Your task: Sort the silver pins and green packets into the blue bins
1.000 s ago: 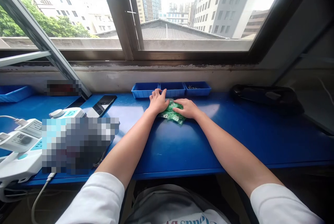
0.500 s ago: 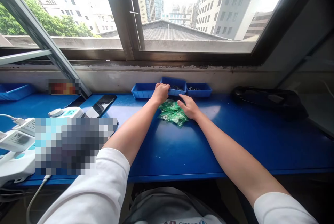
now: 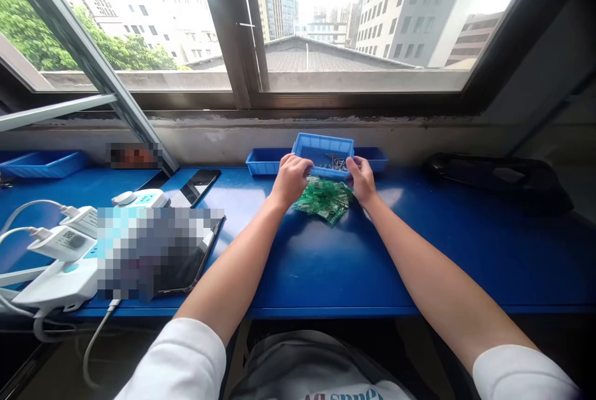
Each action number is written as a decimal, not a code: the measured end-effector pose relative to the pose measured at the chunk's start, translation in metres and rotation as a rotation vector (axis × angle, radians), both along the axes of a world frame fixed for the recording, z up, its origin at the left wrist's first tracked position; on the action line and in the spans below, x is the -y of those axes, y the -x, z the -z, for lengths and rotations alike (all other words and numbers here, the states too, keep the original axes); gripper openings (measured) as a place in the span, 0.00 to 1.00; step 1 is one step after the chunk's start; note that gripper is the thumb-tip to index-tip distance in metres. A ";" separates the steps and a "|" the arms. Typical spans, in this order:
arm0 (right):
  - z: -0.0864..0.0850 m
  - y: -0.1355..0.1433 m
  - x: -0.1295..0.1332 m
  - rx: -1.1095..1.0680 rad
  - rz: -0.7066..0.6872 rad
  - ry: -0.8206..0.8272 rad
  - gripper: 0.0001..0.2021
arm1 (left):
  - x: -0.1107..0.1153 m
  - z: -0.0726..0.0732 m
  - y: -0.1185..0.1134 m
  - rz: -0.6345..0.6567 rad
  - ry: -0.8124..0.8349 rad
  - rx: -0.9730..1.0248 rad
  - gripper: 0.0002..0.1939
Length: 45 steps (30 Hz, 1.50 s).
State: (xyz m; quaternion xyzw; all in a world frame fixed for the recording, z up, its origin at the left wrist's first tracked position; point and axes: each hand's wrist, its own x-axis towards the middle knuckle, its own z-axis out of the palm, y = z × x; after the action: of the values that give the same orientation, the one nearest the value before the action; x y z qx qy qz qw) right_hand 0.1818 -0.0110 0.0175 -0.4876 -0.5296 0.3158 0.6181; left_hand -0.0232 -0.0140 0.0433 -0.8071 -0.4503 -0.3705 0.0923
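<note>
Between my hands is a blue plastic bin (image 3: 321,142), tilted toward me, with several small metal pieces that look like screws (image 3: 339,161) gathered at its right side. My left hand (image 3: 292,177) grips the bin's near left corner, fingers curled over the rim. At the right end, my right hand (image 3: 362,177) holds it with the thumb on the near side. Just below the bin lies a pile of small green-and-clear plastic packets (image 3: 323,200) on the blue table (image 3: 321,263). Two more blue bins, a left one (image 3: 263,161) and a right one (image 3: 376,159), are partly hidden behind it.
On the left are a black phone (image 3: 201,186), a dark tablet-like device (image 3: 186,269) and a white power strip (image 3: 60,285) with plugs and cables. Another blue bin (image 3: 60,164) stands far left. A black bag-like object (image 3: 498,182) lies at the right, below the window.
My right hand has moved from beside the packets to the bin's right end. The bin is raised and tilted more toward me, showing its inside. The view has shifted slightly left.
</note>
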 end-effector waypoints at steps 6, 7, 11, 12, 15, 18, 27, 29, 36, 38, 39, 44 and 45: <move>0.002 -0.001 -0.003 -0.098 -0.256 0.058 0.20 | 0.004 0.018 -0.004 0.086 -0.058 0.010 0.17; 0.003 -0.002 -0.004 -0.103 -0.252 0.080 0.19 | 0.004 0.020 -0.005 0.077 -0.053 0.009 0.16; 0.007 -0.003 -0.007 -0.035 -0.032 0.086 0.13 | 0.008 0.024 -0.009 -0.079 -0.038 0.053 0.13; 0.007 -0.003 -0.007 0.000 0.052 0.074 0.13 | 0.010 0.024 -0.009 -0.123 -0.038 0.080 0.14; 0.005 -0.001 -0.005 0.112 0.239 0.058 0.15 | 0.015 0.023 -0.009 -0.119 -0.025 0.118 0.18; 0.004 0.001 -0.002 0.210 0.279 0.049 0.21 | 0.019 0.021 -0.008 0.054 0.029 0.050 0.22; 0.017 0.011 0.003 0.427 0.198 -0.087 0.30 | 0.013 0.036 -0.011 0.148 0.300 -0.207 0.42; 0.018 0.013 0.005 0.460 0.155 -0.108 0.31 | 0.013 0.038 -0.011 0.153 0.336 -0.219 0.41; 0.018 0.010 0.007 0.445 -0.024 -0.198 0.31 | 0.015 0.037 -0.012 0.145 0.416 -0.169 0.40; 0.017 0.008 0.008 0.413 -0.078 -0.203 0.31 | 0.015 0.037 -0.012 0.122 0.413 -0.131 0.40; 0.016 0.008 0.009 0.397 -0.097 -0.201 0.32 | 0.015 0.037 -0.012 0.113 0.410 -0.117 0.39; 0.017 0.008 0.008 0.340 -0.138 -0.182 0.36 | 0.015 0.037 -0.012 0.122 0.384 -0.120 0.34; 0.018 0.008 0.007 0.325 -0.142 -0.187 0.36 | 0.015 0.037 -0.012 0.125 0.380 -0.129 0.33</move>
State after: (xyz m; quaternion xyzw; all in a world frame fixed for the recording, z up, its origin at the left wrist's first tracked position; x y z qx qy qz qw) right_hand 0.1741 -0.0176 -0.0007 -0.4340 -0.6825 0.2252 0.5431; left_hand -0.0112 -0.0294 0.0067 -0.8583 -0.4544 -0.2317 -0.0561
